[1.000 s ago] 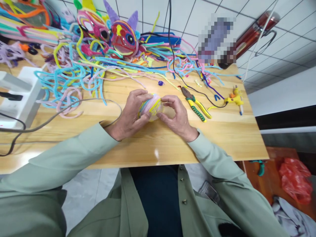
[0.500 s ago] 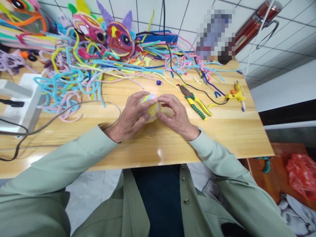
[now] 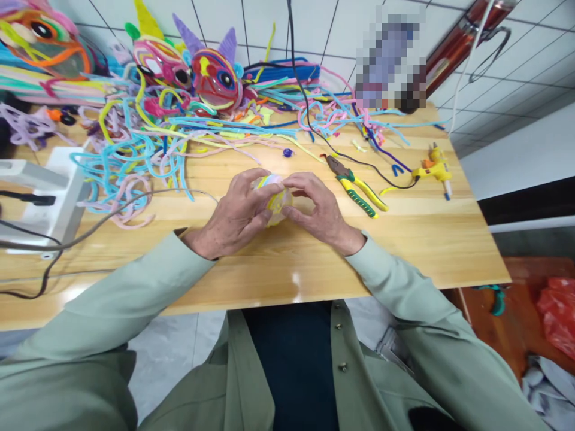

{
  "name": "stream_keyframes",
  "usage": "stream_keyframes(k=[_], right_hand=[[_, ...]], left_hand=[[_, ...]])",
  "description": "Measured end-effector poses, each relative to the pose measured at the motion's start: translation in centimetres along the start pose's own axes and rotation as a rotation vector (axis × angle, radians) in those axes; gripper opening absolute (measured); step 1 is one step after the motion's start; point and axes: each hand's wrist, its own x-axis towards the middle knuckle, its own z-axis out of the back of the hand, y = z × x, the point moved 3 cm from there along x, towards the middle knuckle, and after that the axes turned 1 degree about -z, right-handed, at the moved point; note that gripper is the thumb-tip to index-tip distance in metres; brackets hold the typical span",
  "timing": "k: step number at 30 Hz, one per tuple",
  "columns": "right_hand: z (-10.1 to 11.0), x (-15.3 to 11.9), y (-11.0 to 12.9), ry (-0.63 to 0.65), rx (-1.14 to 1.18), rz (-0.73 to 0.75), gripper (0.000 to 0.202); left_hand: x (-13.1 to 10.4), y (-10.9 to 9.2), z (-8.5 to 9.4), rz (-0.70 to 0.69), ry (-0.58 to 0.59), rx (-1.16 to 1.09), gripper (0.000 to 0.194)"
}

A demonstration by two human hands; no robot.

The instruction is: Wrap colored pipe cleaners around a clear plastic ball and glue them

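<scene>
Since the earlier frame, the left hand [image 3: 233, 211] is being shifted farther across the striped ball [image 3: 277, 205]. The wooden table [image 3: 314, 272] is being covered along its far side by fuzzy strands [image 3: 130, 143]. Left of the pliers [image 3: 345, 175], the ball is being gripped between the left fingers and the right hand's [image 3: 321, 212] curled fingertips.

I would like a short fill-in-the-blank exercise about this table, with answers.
The left hand and the ____ hold the striped piece.
The pliers have green and ____ handles.
The red-faced figure has two ____ horns.
Right of the pliers lies a corded yellow ____.

Missing words: right hand; yellow; purple; glue gun.
</scene>
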Motion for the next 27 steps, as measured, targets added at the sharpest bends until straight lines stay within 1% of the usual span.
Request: stream_keyframes(k=[4,8,11,16,21,27], right_hand=[[-0.2,0.0,0.0,0.01,0.022,-0.042,0.038],[-0.6,-0.1,-0.1,0.005,0.094,-0.13,0.048],[-0.8,-0.1,-0.1,-0.009,0.121,-0.16,0.053],[-0.7,-0.2,-0.4,0.011,0.115,-0.144,0.049],[-0.5,0.0,-0.7,0.036,0.13,-0.116,0.049],[-0.5,0.0,-0.6,0.038,0.132,-0.165,0.052]], left_hand=[[0.2,-0.1,0.3,-0.024,-0.016,0.0,0.045],[0.5,-0.6,0.6,-0.072,-0.057,0.028,0.04],[0.5,-0.8,0.6,-0.068,-0.064,0.027,0.038],[0.6,-0.9,0.8,-0.068,-0.033,0.056,0.04],[0.7,-1.2,0.9,-0.058,-0.029,0.015,0.039],[0.6,-1.1,0.5,-0.038,-0.047,-0.007,0.036]])
